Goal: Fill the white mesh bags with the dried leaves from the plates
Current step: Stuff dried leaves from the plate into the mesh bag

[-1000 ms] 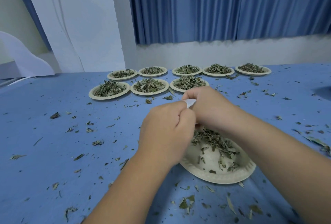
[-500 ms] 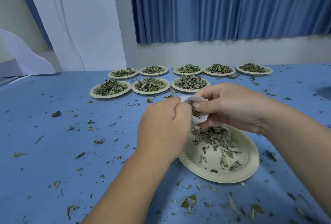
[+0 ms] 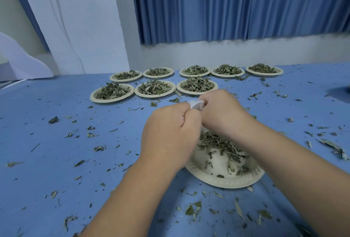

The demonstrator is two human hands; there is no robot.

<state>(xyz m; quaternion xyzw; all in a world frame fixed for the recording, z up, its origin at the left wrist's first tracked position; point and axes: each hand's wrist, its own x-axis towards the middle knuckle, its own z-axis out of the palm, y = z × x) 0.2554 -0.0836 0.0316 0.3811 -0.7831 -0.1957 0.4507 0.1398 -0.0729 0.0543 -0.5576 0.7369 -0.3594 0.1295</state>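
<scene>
A small white mesh bag (image 3: 196,104) shows only as a bit of white between my two hands, above the near plate. My left hand (image 3: 170,134) grips the bag's left side with curled fingers. My right hand (image 3: 221,111) closes over its right side and hides most of it. Under my hands sits a pale paper plate (image 3: 223,180) with a thin scatter of dried leaves (image 3: 219,142) at its far side. The bag's contents are hidden.
Several paper plates heaped with dried leaves stand in two rows at the back, such as one plate (image 3: 111,92) on the left and another (image 3: 197,86) just beyond my hands. Loose leaf bits (image 3: 193,210) litter the blue tabletop (image 3: 56,161).
Half a second ago the bag's mouth was held open with leaves visible inside. My right hand has since closed over the bag, and both hands are pressed close together.
</scene>
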